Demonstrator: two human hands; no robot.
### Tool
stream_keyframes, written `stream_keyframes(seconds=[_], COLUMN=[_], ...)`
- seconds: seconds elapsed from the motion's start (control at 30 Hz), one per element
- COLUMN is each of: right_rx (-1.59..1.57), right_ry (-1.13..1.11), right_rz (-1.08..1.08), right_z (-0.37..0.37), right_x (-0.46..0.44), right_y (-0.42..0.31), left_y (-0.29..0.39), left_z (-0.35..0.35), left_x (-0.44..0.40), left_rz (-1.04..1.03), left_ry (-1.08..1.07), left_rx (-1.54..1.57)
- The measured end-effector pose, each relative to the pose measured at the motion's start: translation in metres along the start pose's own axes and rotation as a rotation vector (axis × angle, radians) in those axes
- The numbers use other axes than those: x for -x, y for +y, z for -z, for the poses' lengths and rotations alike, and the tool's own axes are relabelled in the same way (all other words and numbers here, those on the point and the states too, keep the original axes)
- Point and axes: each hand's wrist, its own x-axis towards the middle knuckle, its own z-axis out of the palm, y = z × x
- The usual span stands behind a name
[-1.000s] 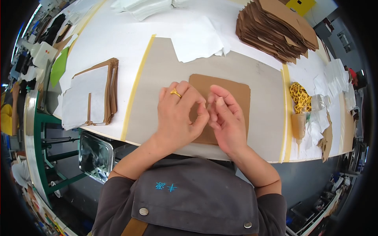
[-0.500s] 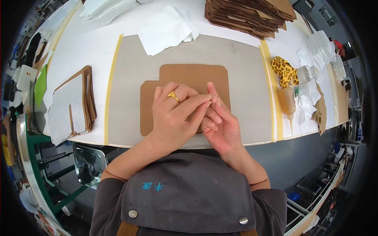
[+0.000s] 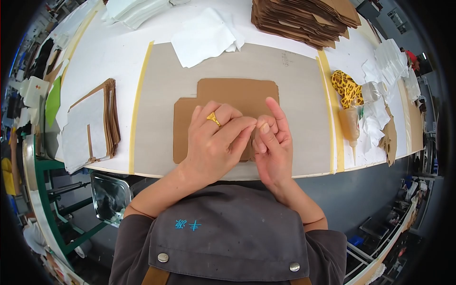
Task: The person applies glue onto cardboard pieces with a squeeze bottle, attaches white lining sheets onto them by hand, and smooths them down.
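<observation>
A flat brown panel (image 3: pixel 237 90) with a notched upper left corner lies on the grey mat (image 3: pixel 156 95) beneath my hands. Above it, my left hand (image 3: pixel 211 137), wearing a gold ring (image 3: pixel 213 118), pinches thumb and index finger together right at the fingertips of my right hand. On my right hand (image 3: pixel 274 159) the index finger points up, while the thumb presses against the other, curled fingers. Anything held between the fingertips is too small to make out. Neither hand appears to touch the panel, though the overlap hides part of it.
White-faced brown pieces (image 3: pixel 90 123) are piled at the left. A tall stack of brown pieces (image 3: pixel 304 21) stands at the back right, beside white sheets (image 3: pixel 204 35). To the right are a glue bottle (image 3: pixel 350 124), leopard-print cloth (image 3: pixel 346 88) and crumpled paper (image 3: pixel 373 123).
My right thumb has bent inward onto the curled fingers, and my right index finger has come away from the left fingertips and straightened upward. The left hand keeps its pinch. The view shifted slightly.
</observation>
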Motion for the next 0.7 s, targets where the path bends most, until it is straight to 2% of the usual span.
stream_keyframes(seconds=[0.23, 0.33, 0.43, 0.5, 0.53, 0.57, 0.63, 0.7], right_rx=[-0.010, 0.060, 0.234, 0.657, 0.878, 1.102, 1.819, 2.115], right_ry=[0.006, -0.051, -0.015, -0.010, 0.006, 0.020, 0.072, 0.373], right_rz=[0.016, 0.075, 0.097, 0.154, 0.204, 0.252, 0.613, 0.676], right_z=[-0.010, -0.013, -0.004, 0.028, 0.043, 0.060, 0.094, 0.149], right_x=[0.006, 0.003, -0.012, -0.028, -0.031, -0.032, -0.026, -0.015], right_y=[0.007, 0.001, -0.025, -0.048, -0.060, -0.074, -0.103, -0.138], left_y=[-0.001, -0.002, -0.015, -0.031, -0.047, -0.055, -0.067, -0.054], left_z=[-0.001, 0.011, 0.049, 0.087, 0.105, 0.129, 0.179, 0.221], left_x=[0.001, -0.002, 0.002, 0.012, 0.028, 0.048, 0.083, 0.103], left_rz=[0.070, 0.146, 0.282, 0.394, 0.363, 0.554, 0.579, 0.740], left_ry=[0.039, 0.000, -0.046, -0.022, 0.055, 0.096, 0.149, 0.055], left_rx=[0.097, 0.157, 0.158, 0.021, -0.131, -0.241, -0.555, -0.834])
